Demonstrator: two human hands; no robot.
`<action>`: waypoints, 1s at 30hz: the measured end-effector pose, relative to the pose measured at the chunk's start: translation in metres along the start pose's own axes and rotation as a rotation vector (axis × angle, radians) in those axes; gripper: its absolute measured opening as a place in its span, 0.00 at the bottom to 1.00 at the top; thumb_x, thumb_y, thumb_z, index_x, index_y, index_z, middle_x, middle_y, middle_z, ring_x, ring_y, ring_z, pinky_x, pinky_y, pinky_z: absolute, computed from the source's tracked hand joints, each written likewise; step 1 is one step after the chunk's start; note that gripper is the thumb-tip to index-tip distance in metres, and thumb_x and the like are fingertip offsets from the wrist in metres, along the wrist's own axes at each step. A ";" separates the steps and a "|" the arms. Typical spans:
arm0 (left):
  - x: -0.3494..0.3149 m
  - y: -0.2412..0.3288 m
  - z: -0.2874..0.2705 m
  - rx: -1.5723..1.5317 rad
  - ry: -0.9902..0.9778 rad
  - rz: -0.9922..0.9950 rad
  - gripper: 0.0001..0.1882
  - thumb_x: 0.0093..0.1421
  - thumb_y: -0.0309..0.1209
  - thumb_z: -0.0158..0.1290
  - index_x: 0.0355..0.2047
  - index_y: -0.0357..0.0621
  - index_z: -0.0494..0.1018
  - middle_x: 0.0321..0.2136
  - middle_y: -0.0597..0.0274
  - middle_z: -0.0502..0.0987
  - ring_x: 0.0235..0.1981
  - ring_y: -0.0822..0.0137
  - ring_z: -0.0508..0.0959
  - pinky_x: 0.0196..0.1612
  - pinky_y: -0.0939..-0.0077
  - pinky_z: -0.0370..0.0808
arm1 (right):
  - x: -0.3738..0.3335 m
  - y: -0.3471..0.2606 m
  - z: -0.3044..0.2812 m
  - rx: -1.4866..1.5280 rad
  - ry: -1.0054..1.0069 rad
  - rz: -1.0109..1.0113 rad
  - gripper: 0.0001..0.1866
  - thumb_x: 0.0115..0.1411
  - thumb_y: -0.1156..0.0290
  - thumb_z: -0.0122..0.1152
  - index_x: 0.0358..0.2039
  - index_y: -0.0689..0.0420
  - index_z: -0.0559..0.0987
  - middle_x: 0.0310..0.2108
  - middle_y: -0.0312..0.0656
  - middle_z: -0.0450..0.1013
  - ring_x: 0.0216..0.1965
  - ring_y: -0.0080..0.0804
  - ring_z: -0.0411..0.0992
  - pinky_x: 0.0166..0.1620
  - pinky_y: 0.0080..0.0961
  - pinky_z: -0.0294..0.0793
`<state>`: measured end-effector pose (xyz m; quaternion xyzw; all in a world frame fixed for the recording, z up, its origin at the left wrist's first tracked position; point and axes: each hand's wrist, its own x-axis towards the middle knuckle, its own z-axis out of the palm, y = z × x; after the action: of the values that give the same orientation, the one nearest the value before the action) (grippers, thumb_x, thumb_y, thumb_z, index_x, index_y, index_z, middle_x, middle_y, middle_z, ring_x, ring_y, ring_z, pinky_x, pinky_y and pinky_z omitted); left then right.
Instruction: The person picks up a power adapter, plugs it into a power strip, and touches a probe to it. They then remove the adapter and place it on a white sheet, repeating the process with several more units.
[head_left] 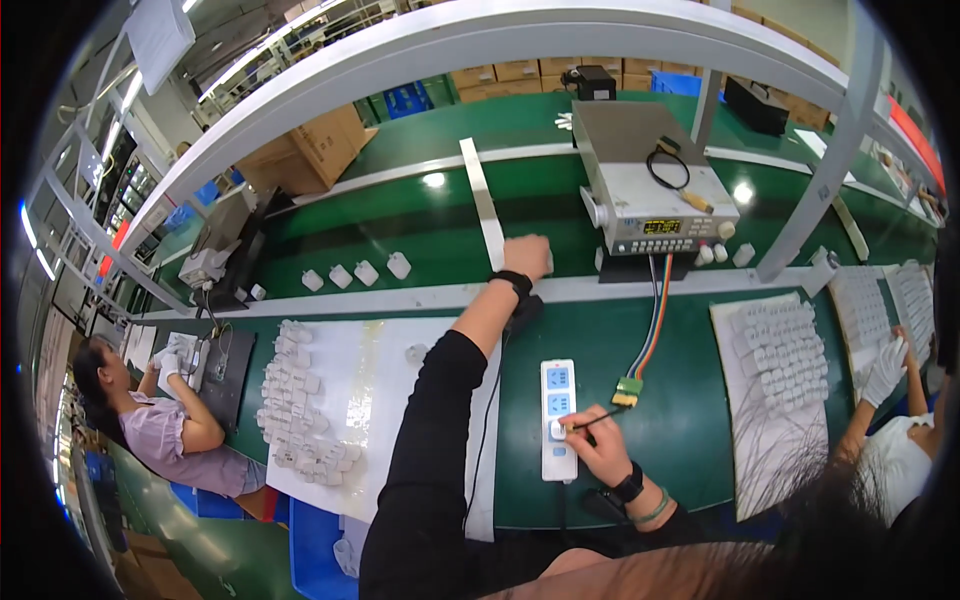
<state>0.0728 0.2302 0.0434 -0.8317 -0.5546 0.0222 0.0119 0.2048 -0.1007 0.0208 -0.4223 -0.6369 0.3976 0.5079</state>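
My left hand (527, 256) reaches over the metal rail to the green conveyor belt (440, 225). Its fingers are curled closed beside a long white strip (482, 200); what they hold is hidden. Nearer me, my right hand (603, 450) pinches the plug end of a black cable (604, 416) against a small white charger (557, 429). That charger sits in a white power strip (558, 466) with blue sockets. The cable runs to a green and yellow connector (627, 390), whose coloured wires (655, 320) lead up to a grey bench meter (655, 195).
Several white chargers (366, 272) stand on the belt. To the left, a white board (395, 380) carries rows of chargers; another charger-covered board (745, 440) lies right. Metal posts and an arch frame the bench. Co-workers sit at left (175, 415) and right (905, 450).
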 end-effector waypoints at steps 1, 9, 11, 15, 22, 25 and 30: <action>0.001 0.001 0.008 0.004 0.010 0.004 0.22 0.45 0.40 0.60 0.42 0.50 0.75 0.40 0.55 0.77 0.43 0.55 0.77 0.43 0.62 0.76 | -0.001 -0.002 -0.002 0.007 -0.007 0.029 0.12 0.53 0.78 0.63 0.41 0.59 0.79 0.29 0.37 0.66 0.26 0.23 0.66 0.31 0.18 0.67; 0.031 -0.077 -0.031 0.144 0.138 -0.159 0.11 0.55 0.35 0.51 0.36 0.55 0.81 0.36 0.60 0.81 0.37 0.56 0.81 0.36 0.53 0.76 | -0.005 0.008 -0.016 0.014 -0.005 0.109 0.13 0.52 0.76 0.66 0.40 0.56 0.80 0.29 0.37 0.68 0.26 0.24 0.67 0.31 0.18 0.68; 0.027 -0.148 -0.003 0.522 -0.017 -0.433 0.15 0.59 0.37 0.46 0.38 0.52 0.81 0.44 0.59 0.80 0.41 0.49 0.80 0.34 0.36 0.72 | -0.005 0.003 -0.012 0.060 -0.052 0.087 0.14 0.51 0.76 0.66 0.40 0.56 0.80 0.30 0.37 0.69 0.27 0.24 0.68 0.31 0.19 0.69; -0.012 -0.220 0.030 0.468 -0.404 -0.633 0.17 0.59 0.43 0.46 0.42 0.57 0.80 0.43 0.61 0.79 0.43 0.59 0.78 0.30 0.44 0.70 | 0.000 0.003 -0.003 0.031 -0.092 0.007 0.14 0.53 0.76 0.67 0.42 0.56 0.79 0.31 0.35 0.67 0.27 0.20 0.66 0.31 0.18 0.68; -0.078 -0.102 -0.049 -0.758 0.253 0.037 0.22 0.54 0.27 0.58 0.50 0.48 0.70 0.40 0.62 0.78 0.40 0.63 0.78 0.39 0.70 0.74 | 0.000 0.007 -0.005 0.018 0.036 -0.017 0.14 0.52 0.76 0.66 0.41 0.57 0.79 0.31 0.37 0.67 0.27 0.23 0.67 0.31 0.18 0.68; -0.136 -0.021 -0.062 -1.404 -0.021 0.108 0.27 0.56 0.24 0.57 0.56 0.40 0.63 0.44 0.64 0.75 0.40 0.72 0.76 0.42 0.78 0.75 | 0.000 0.000 -0.012 -0.031 0.036 0.001 0.15 0.52 0.77 0.65 0.42 0.57 0.79 0.31 0.38 0.67 0.27 0.24 0.67 0.32 0.19 0.68; -0.193 0.037 0.001 -1.353 -0.023 0.173 0.25 0.56 0.27 0.59 0.54 0.41 0.66 0.44 0.62 0.76 0.43 0.70 0.77 0.46 0.76 0.74 | 0.002 0.003 -0.004 -0.032 0.012 -0.058 0.15 0.53 0.76 0.64 0.43 0.57 0.78 0.31 0.38 0.67 0.26 0.24 0.67 0.31 0.19 0.68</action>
<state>0.0330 0.0382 0.0456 -0.6971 -0.3783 -0.3198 -0.5184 0.2087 -0.0970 0.0192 -0.4141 -0.6519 0.3702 0.5162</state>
